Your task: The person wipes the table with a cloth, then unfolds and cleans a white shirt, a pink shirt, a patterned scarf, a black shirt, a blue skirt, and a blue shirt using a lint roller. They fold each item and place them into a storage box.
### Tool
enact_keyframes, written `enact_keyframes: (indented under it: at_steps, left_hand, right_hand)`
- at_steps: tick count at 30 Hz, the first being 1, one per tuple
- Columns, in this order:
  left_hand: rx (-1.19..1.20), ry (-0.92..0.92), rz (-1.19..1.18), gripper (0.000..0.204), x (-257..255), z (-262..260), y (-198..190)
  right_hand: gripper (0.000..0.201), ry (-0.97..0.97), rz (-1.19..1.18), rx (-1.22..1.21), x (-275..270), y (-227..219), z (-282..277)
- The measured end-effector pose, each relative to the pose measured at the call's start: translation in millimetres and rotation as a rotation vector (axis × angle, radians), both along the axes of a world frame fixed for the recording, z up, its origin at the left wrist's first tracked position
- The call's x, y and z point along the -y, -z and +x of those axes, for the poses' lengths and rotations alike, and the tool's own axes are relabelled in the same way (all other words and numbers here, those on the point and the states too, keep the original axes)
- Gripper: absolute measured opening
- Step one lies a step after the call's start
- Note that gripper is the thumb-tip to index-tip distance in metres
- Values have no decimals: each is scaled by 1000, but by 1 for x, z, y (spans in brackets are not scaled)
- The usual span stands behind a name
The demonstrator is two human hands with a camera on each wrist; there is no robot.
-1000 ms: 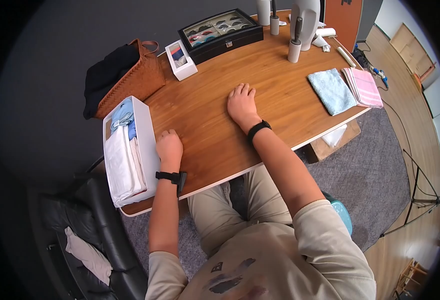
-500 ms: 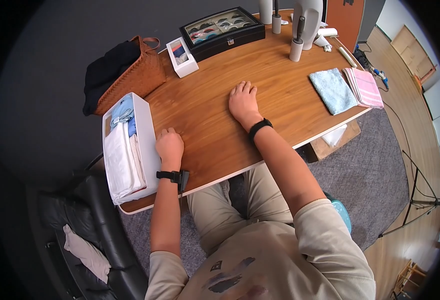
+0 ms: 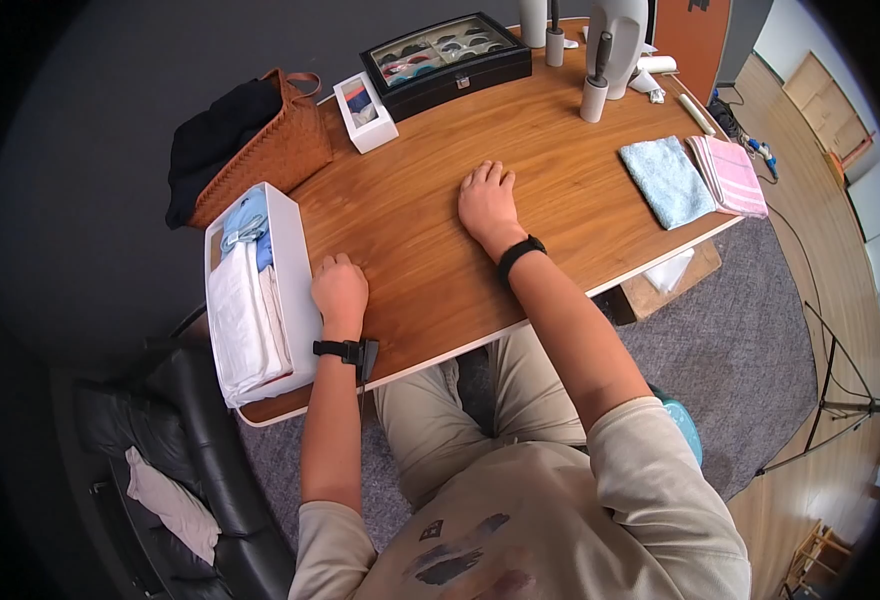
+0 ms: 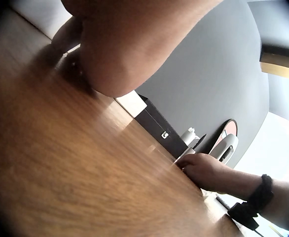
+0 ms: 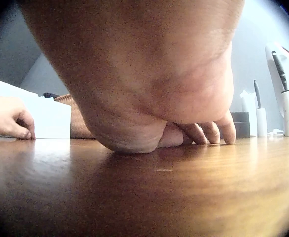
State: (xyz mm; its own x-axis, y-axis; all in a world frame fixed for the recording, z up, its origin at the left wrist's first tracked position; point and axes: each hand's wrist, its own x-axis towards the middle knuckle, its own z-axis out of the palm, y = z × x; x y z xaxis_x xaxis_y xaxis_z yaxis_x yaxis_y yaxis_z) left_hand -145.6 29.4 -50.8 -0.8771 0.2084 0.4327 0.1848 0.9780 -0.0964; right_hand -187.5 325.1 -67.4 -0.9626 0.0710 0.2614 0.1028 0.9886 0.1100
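Observation:
My left hand (image 3: 340, 290) rests on the brown wooden table (image 3: 410, 235), fingers loosely curled and holding nothing. Just left of it stands a long white box (image 3: 292, 240) with folded white cloth (image 3: 243, 325) and blue cloth (image 3: 246, 225) inside. Farther in, near the middle of the tabletop, lies my right hand (image 3: 488, 208), palm down with bent, relaxed fingers. In the right wrist view, its fingertips (image 5: 228, 138) meet the wood and nothing shows under the palm. The left wrist view shows the left hand (image 4: 117, 54) close up, with the thumb side low over the table.
Along the back are a woven brown basket (image 3: 285, 145) with black cloth, a small white box (image 3: 375, 137) and a black glass-topped case (image 3: 465, 88). Lint rollers (image 3: 592, 103) stand at back right. A light-blue towel (image 3: 667, 185) and a pink towel (image 3: 728, 175) lie at the right edge.
Both hands stay where they were on the table. Only the head view has shifted very slightly.

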Motion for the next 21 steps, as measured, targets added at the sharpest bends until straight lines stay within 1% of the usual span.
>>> enact_keyframes:
  at_steps: [21]
  left_hand:
    - [4,-3,-4,12,1,0,1]
  right_hand:
    - [52,4,21,34,1,-5,2]
